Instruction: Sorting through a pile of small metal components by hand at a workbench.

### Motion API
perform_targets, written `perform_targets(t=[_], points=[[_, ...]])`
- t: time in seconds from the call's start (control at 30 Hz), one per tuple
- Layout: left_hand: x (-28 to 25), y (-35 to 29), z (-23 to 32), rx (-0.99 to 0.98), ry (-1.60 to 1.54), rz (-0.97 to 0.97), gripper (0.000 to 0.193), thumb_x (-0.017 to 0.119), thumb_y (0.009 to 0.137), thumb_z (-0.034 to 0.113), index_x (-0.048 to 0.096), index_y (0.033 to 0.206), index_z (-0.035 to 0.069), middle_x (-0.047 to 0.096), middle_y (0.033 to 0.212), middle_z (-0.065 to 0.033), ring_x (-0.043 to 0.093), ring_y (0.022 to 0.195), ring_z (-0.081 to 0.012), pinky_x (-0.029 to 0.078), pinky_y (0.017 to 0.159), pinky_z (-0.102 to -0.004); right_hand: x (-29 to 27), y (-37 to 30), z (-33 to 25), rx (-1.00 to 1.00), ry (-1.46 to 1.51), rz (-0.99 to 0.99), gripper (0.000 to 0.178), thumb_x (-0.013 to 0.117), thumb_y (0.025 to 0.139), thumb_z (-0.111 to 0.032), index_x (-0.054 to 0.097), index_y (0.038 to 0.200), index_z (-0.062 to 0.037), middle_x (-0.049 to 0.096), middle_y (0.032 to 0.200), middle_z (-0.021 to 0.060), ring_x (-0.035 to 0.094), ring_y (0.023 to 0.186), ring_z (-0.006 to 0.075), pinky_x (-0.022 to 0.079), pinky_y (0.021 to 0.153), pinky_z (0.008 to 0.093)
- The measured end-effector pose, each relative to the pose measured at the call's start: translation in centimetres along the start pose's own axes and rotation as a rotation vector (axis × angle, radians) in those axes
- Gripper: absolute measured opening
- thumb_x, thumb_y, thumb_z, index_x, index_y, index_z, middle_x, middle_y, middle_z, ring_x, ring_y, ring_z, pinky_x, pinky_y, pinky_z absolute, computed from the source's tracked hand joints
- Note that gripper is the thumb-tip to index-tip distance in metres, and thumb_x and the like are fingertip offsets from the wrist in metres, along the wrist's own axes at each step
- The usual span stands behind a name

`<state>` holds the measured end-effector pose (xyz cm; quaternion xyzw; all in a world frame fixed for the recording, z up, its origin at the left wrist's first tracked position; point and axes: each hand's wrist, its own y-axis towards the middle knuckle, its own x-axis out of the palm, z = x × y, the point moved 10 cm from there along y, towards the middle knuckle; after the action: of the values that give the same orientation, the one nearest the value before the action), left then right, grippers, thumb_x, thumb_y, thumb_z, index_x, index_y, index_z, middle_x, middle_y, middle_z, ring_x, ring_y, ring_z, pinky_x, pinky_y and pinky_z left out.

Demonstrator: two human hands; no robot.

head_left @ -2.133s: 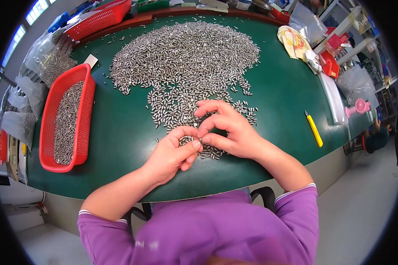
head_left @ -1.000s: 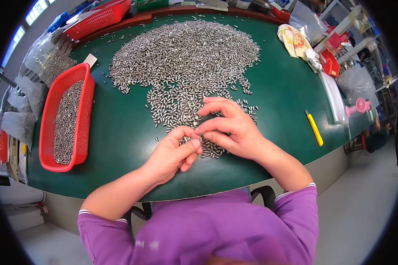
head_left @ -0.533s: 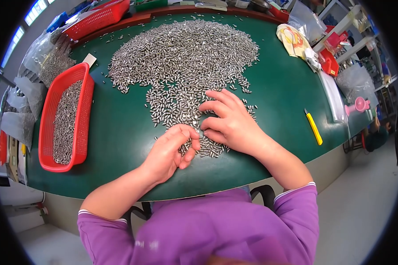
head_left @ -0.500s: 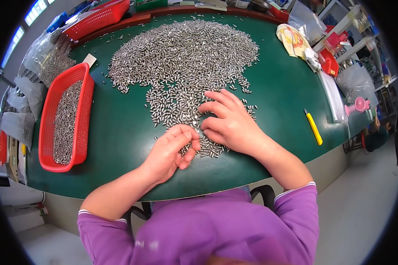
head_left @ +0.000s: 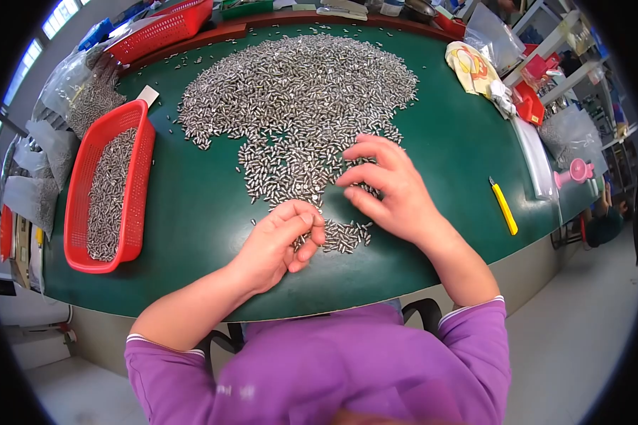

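Observation:
A broad heap of small silver metal pins (head_left: 298, 85) spreads over the green table, narrowing toward me. At its near end, my left hand (head_left: 280, 241) is closed, thumb against curled fingers; whatever it pinches is hidden. Just in front of that hand lies a small group of the same pins (head_left: 344, 237). My right hand (head_left: 390, 188) hovers at the heap's right side, fingers spread and slightly bent, with nothing visible between them. Pins show under and beside its fingertips.
On the left stands a red perforated basket (head_left: 143, 177) partly filled with pins. Clear bags of pins (head_left: 85, 92) are behind it. A yellow utility knife (head_left: 505, 209) lies on the right, near a pink handled object (head_left: 576, 172) and a patterned cloth (head_left: 471, 67).
My right hand has lifted off the pins and drawn slightly right, its fingers spreading. A gap of bare table now shows between the heap and the small near group. My left hand stays almost still.

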<state>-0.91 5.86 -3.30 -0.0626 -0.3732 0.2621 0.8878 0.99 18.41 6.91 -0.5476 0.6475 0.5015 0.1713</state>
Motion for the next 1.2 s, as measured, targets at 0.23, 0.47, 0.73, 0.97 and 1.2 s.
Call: perform_targets(t=[0.23, 0.47, 0.73, 0.97, 1.2], points=[[-0.1, -0.2, 0.5, 0.036, -0.044, -0.033, 0.023, 0.042, 0.099, 0.024, 0.054, 0.096, 0.005, 0.055, 0.087, -0.0091, 0.047, 0.064, -0.0139, 0.032, 0.046, -0.0236, 0.4, -0.9, 2.5, 0.111, -0.17, -0.157, 0.012, 0.073, 0.074, -0.015, 0.067, 0.084, -0.0115, 0.058, 0.116, 0.0062, 0.045, 0.127, 0.0347, 0.036, 0.103, 0.048], [-0.7, 0.0, -0.3, -0.01, -0.176, -0.003, 0.03, 0.039, 0.102, 0.029, 0.052, 0.092, 0.004, 0.052, 0.082, -0.0081, 0.045, 0.062, -0.0131, 0.028, 0.044, -0.0209, 2.0, -0.8, 1.0, 0.025, -0.17, -0.137, 0.007, 0.068, 0.076, -0.015, 0.064, 0.08, -0.0103, 0.057, 0.111, 0.008, 0.045, 0.124, 0.0339, 0.033, 0.106, 0.0501], [0.4, -0.2, -0.5, -0.045, 0.014, -0.027, 0.014, 0.051, 0.099, 0.02, 0.049, 0.105, 0.007, 0.054, 0.084, -0.0049, 0.044, 0.059, -0.0073, 0.025, 0.042, -0.0185, 2.2, 0.0, -2.8, -0.195, 0.076, -0.083, 0.016, 0.072, 0.078, -0.013, 0.06, 0.088, -0.0111, 0.057, 0.113, 0.0046, 0.047, 0.125, 0.0332, 0.037, 0.103, 0.0508], [0.0, 0.0, -0.6, -0.026, 0.029, -0.021, 0.014, 0.054, 0.098, 0.021, 0.051, 0.104, 0.009, 0.055, 0.085, -0.0039, 0.043, 0.06, -0.0063, 0.027, 0.045, -0.0176, 1.8, 0.0, -3.0, -0.199, 0.096, -0.001, 0.017, 0.074, 0.076, -0.013, 0.065, 0.09, -0.0121, 0.059, 0.107, 0.0026, 0.051, 0.12, 0.0325, 0.04, 0.099, 0.0485], [-0.2, -0.1, -0.7, -0.069, -0.024, 0.014, 0.018, 0.046, 0.101, 0.025, 0.053, 0.1, 0.008, 0.054, 0.083, -0.0035, 0.041, 0.059, -0.0085, 0.028, 0.046, -0.0191, 3.9, -0.3, -1.1, -0.127, -0.091, -0.11, 0.016, 0.073, 0.073, -0.014, 0.064, 0.086, -0.0123, 0.057, 0.112, 0.0049, 0.046, 0.123, 0.0337, 0.038, 0.1, 0.0483]])
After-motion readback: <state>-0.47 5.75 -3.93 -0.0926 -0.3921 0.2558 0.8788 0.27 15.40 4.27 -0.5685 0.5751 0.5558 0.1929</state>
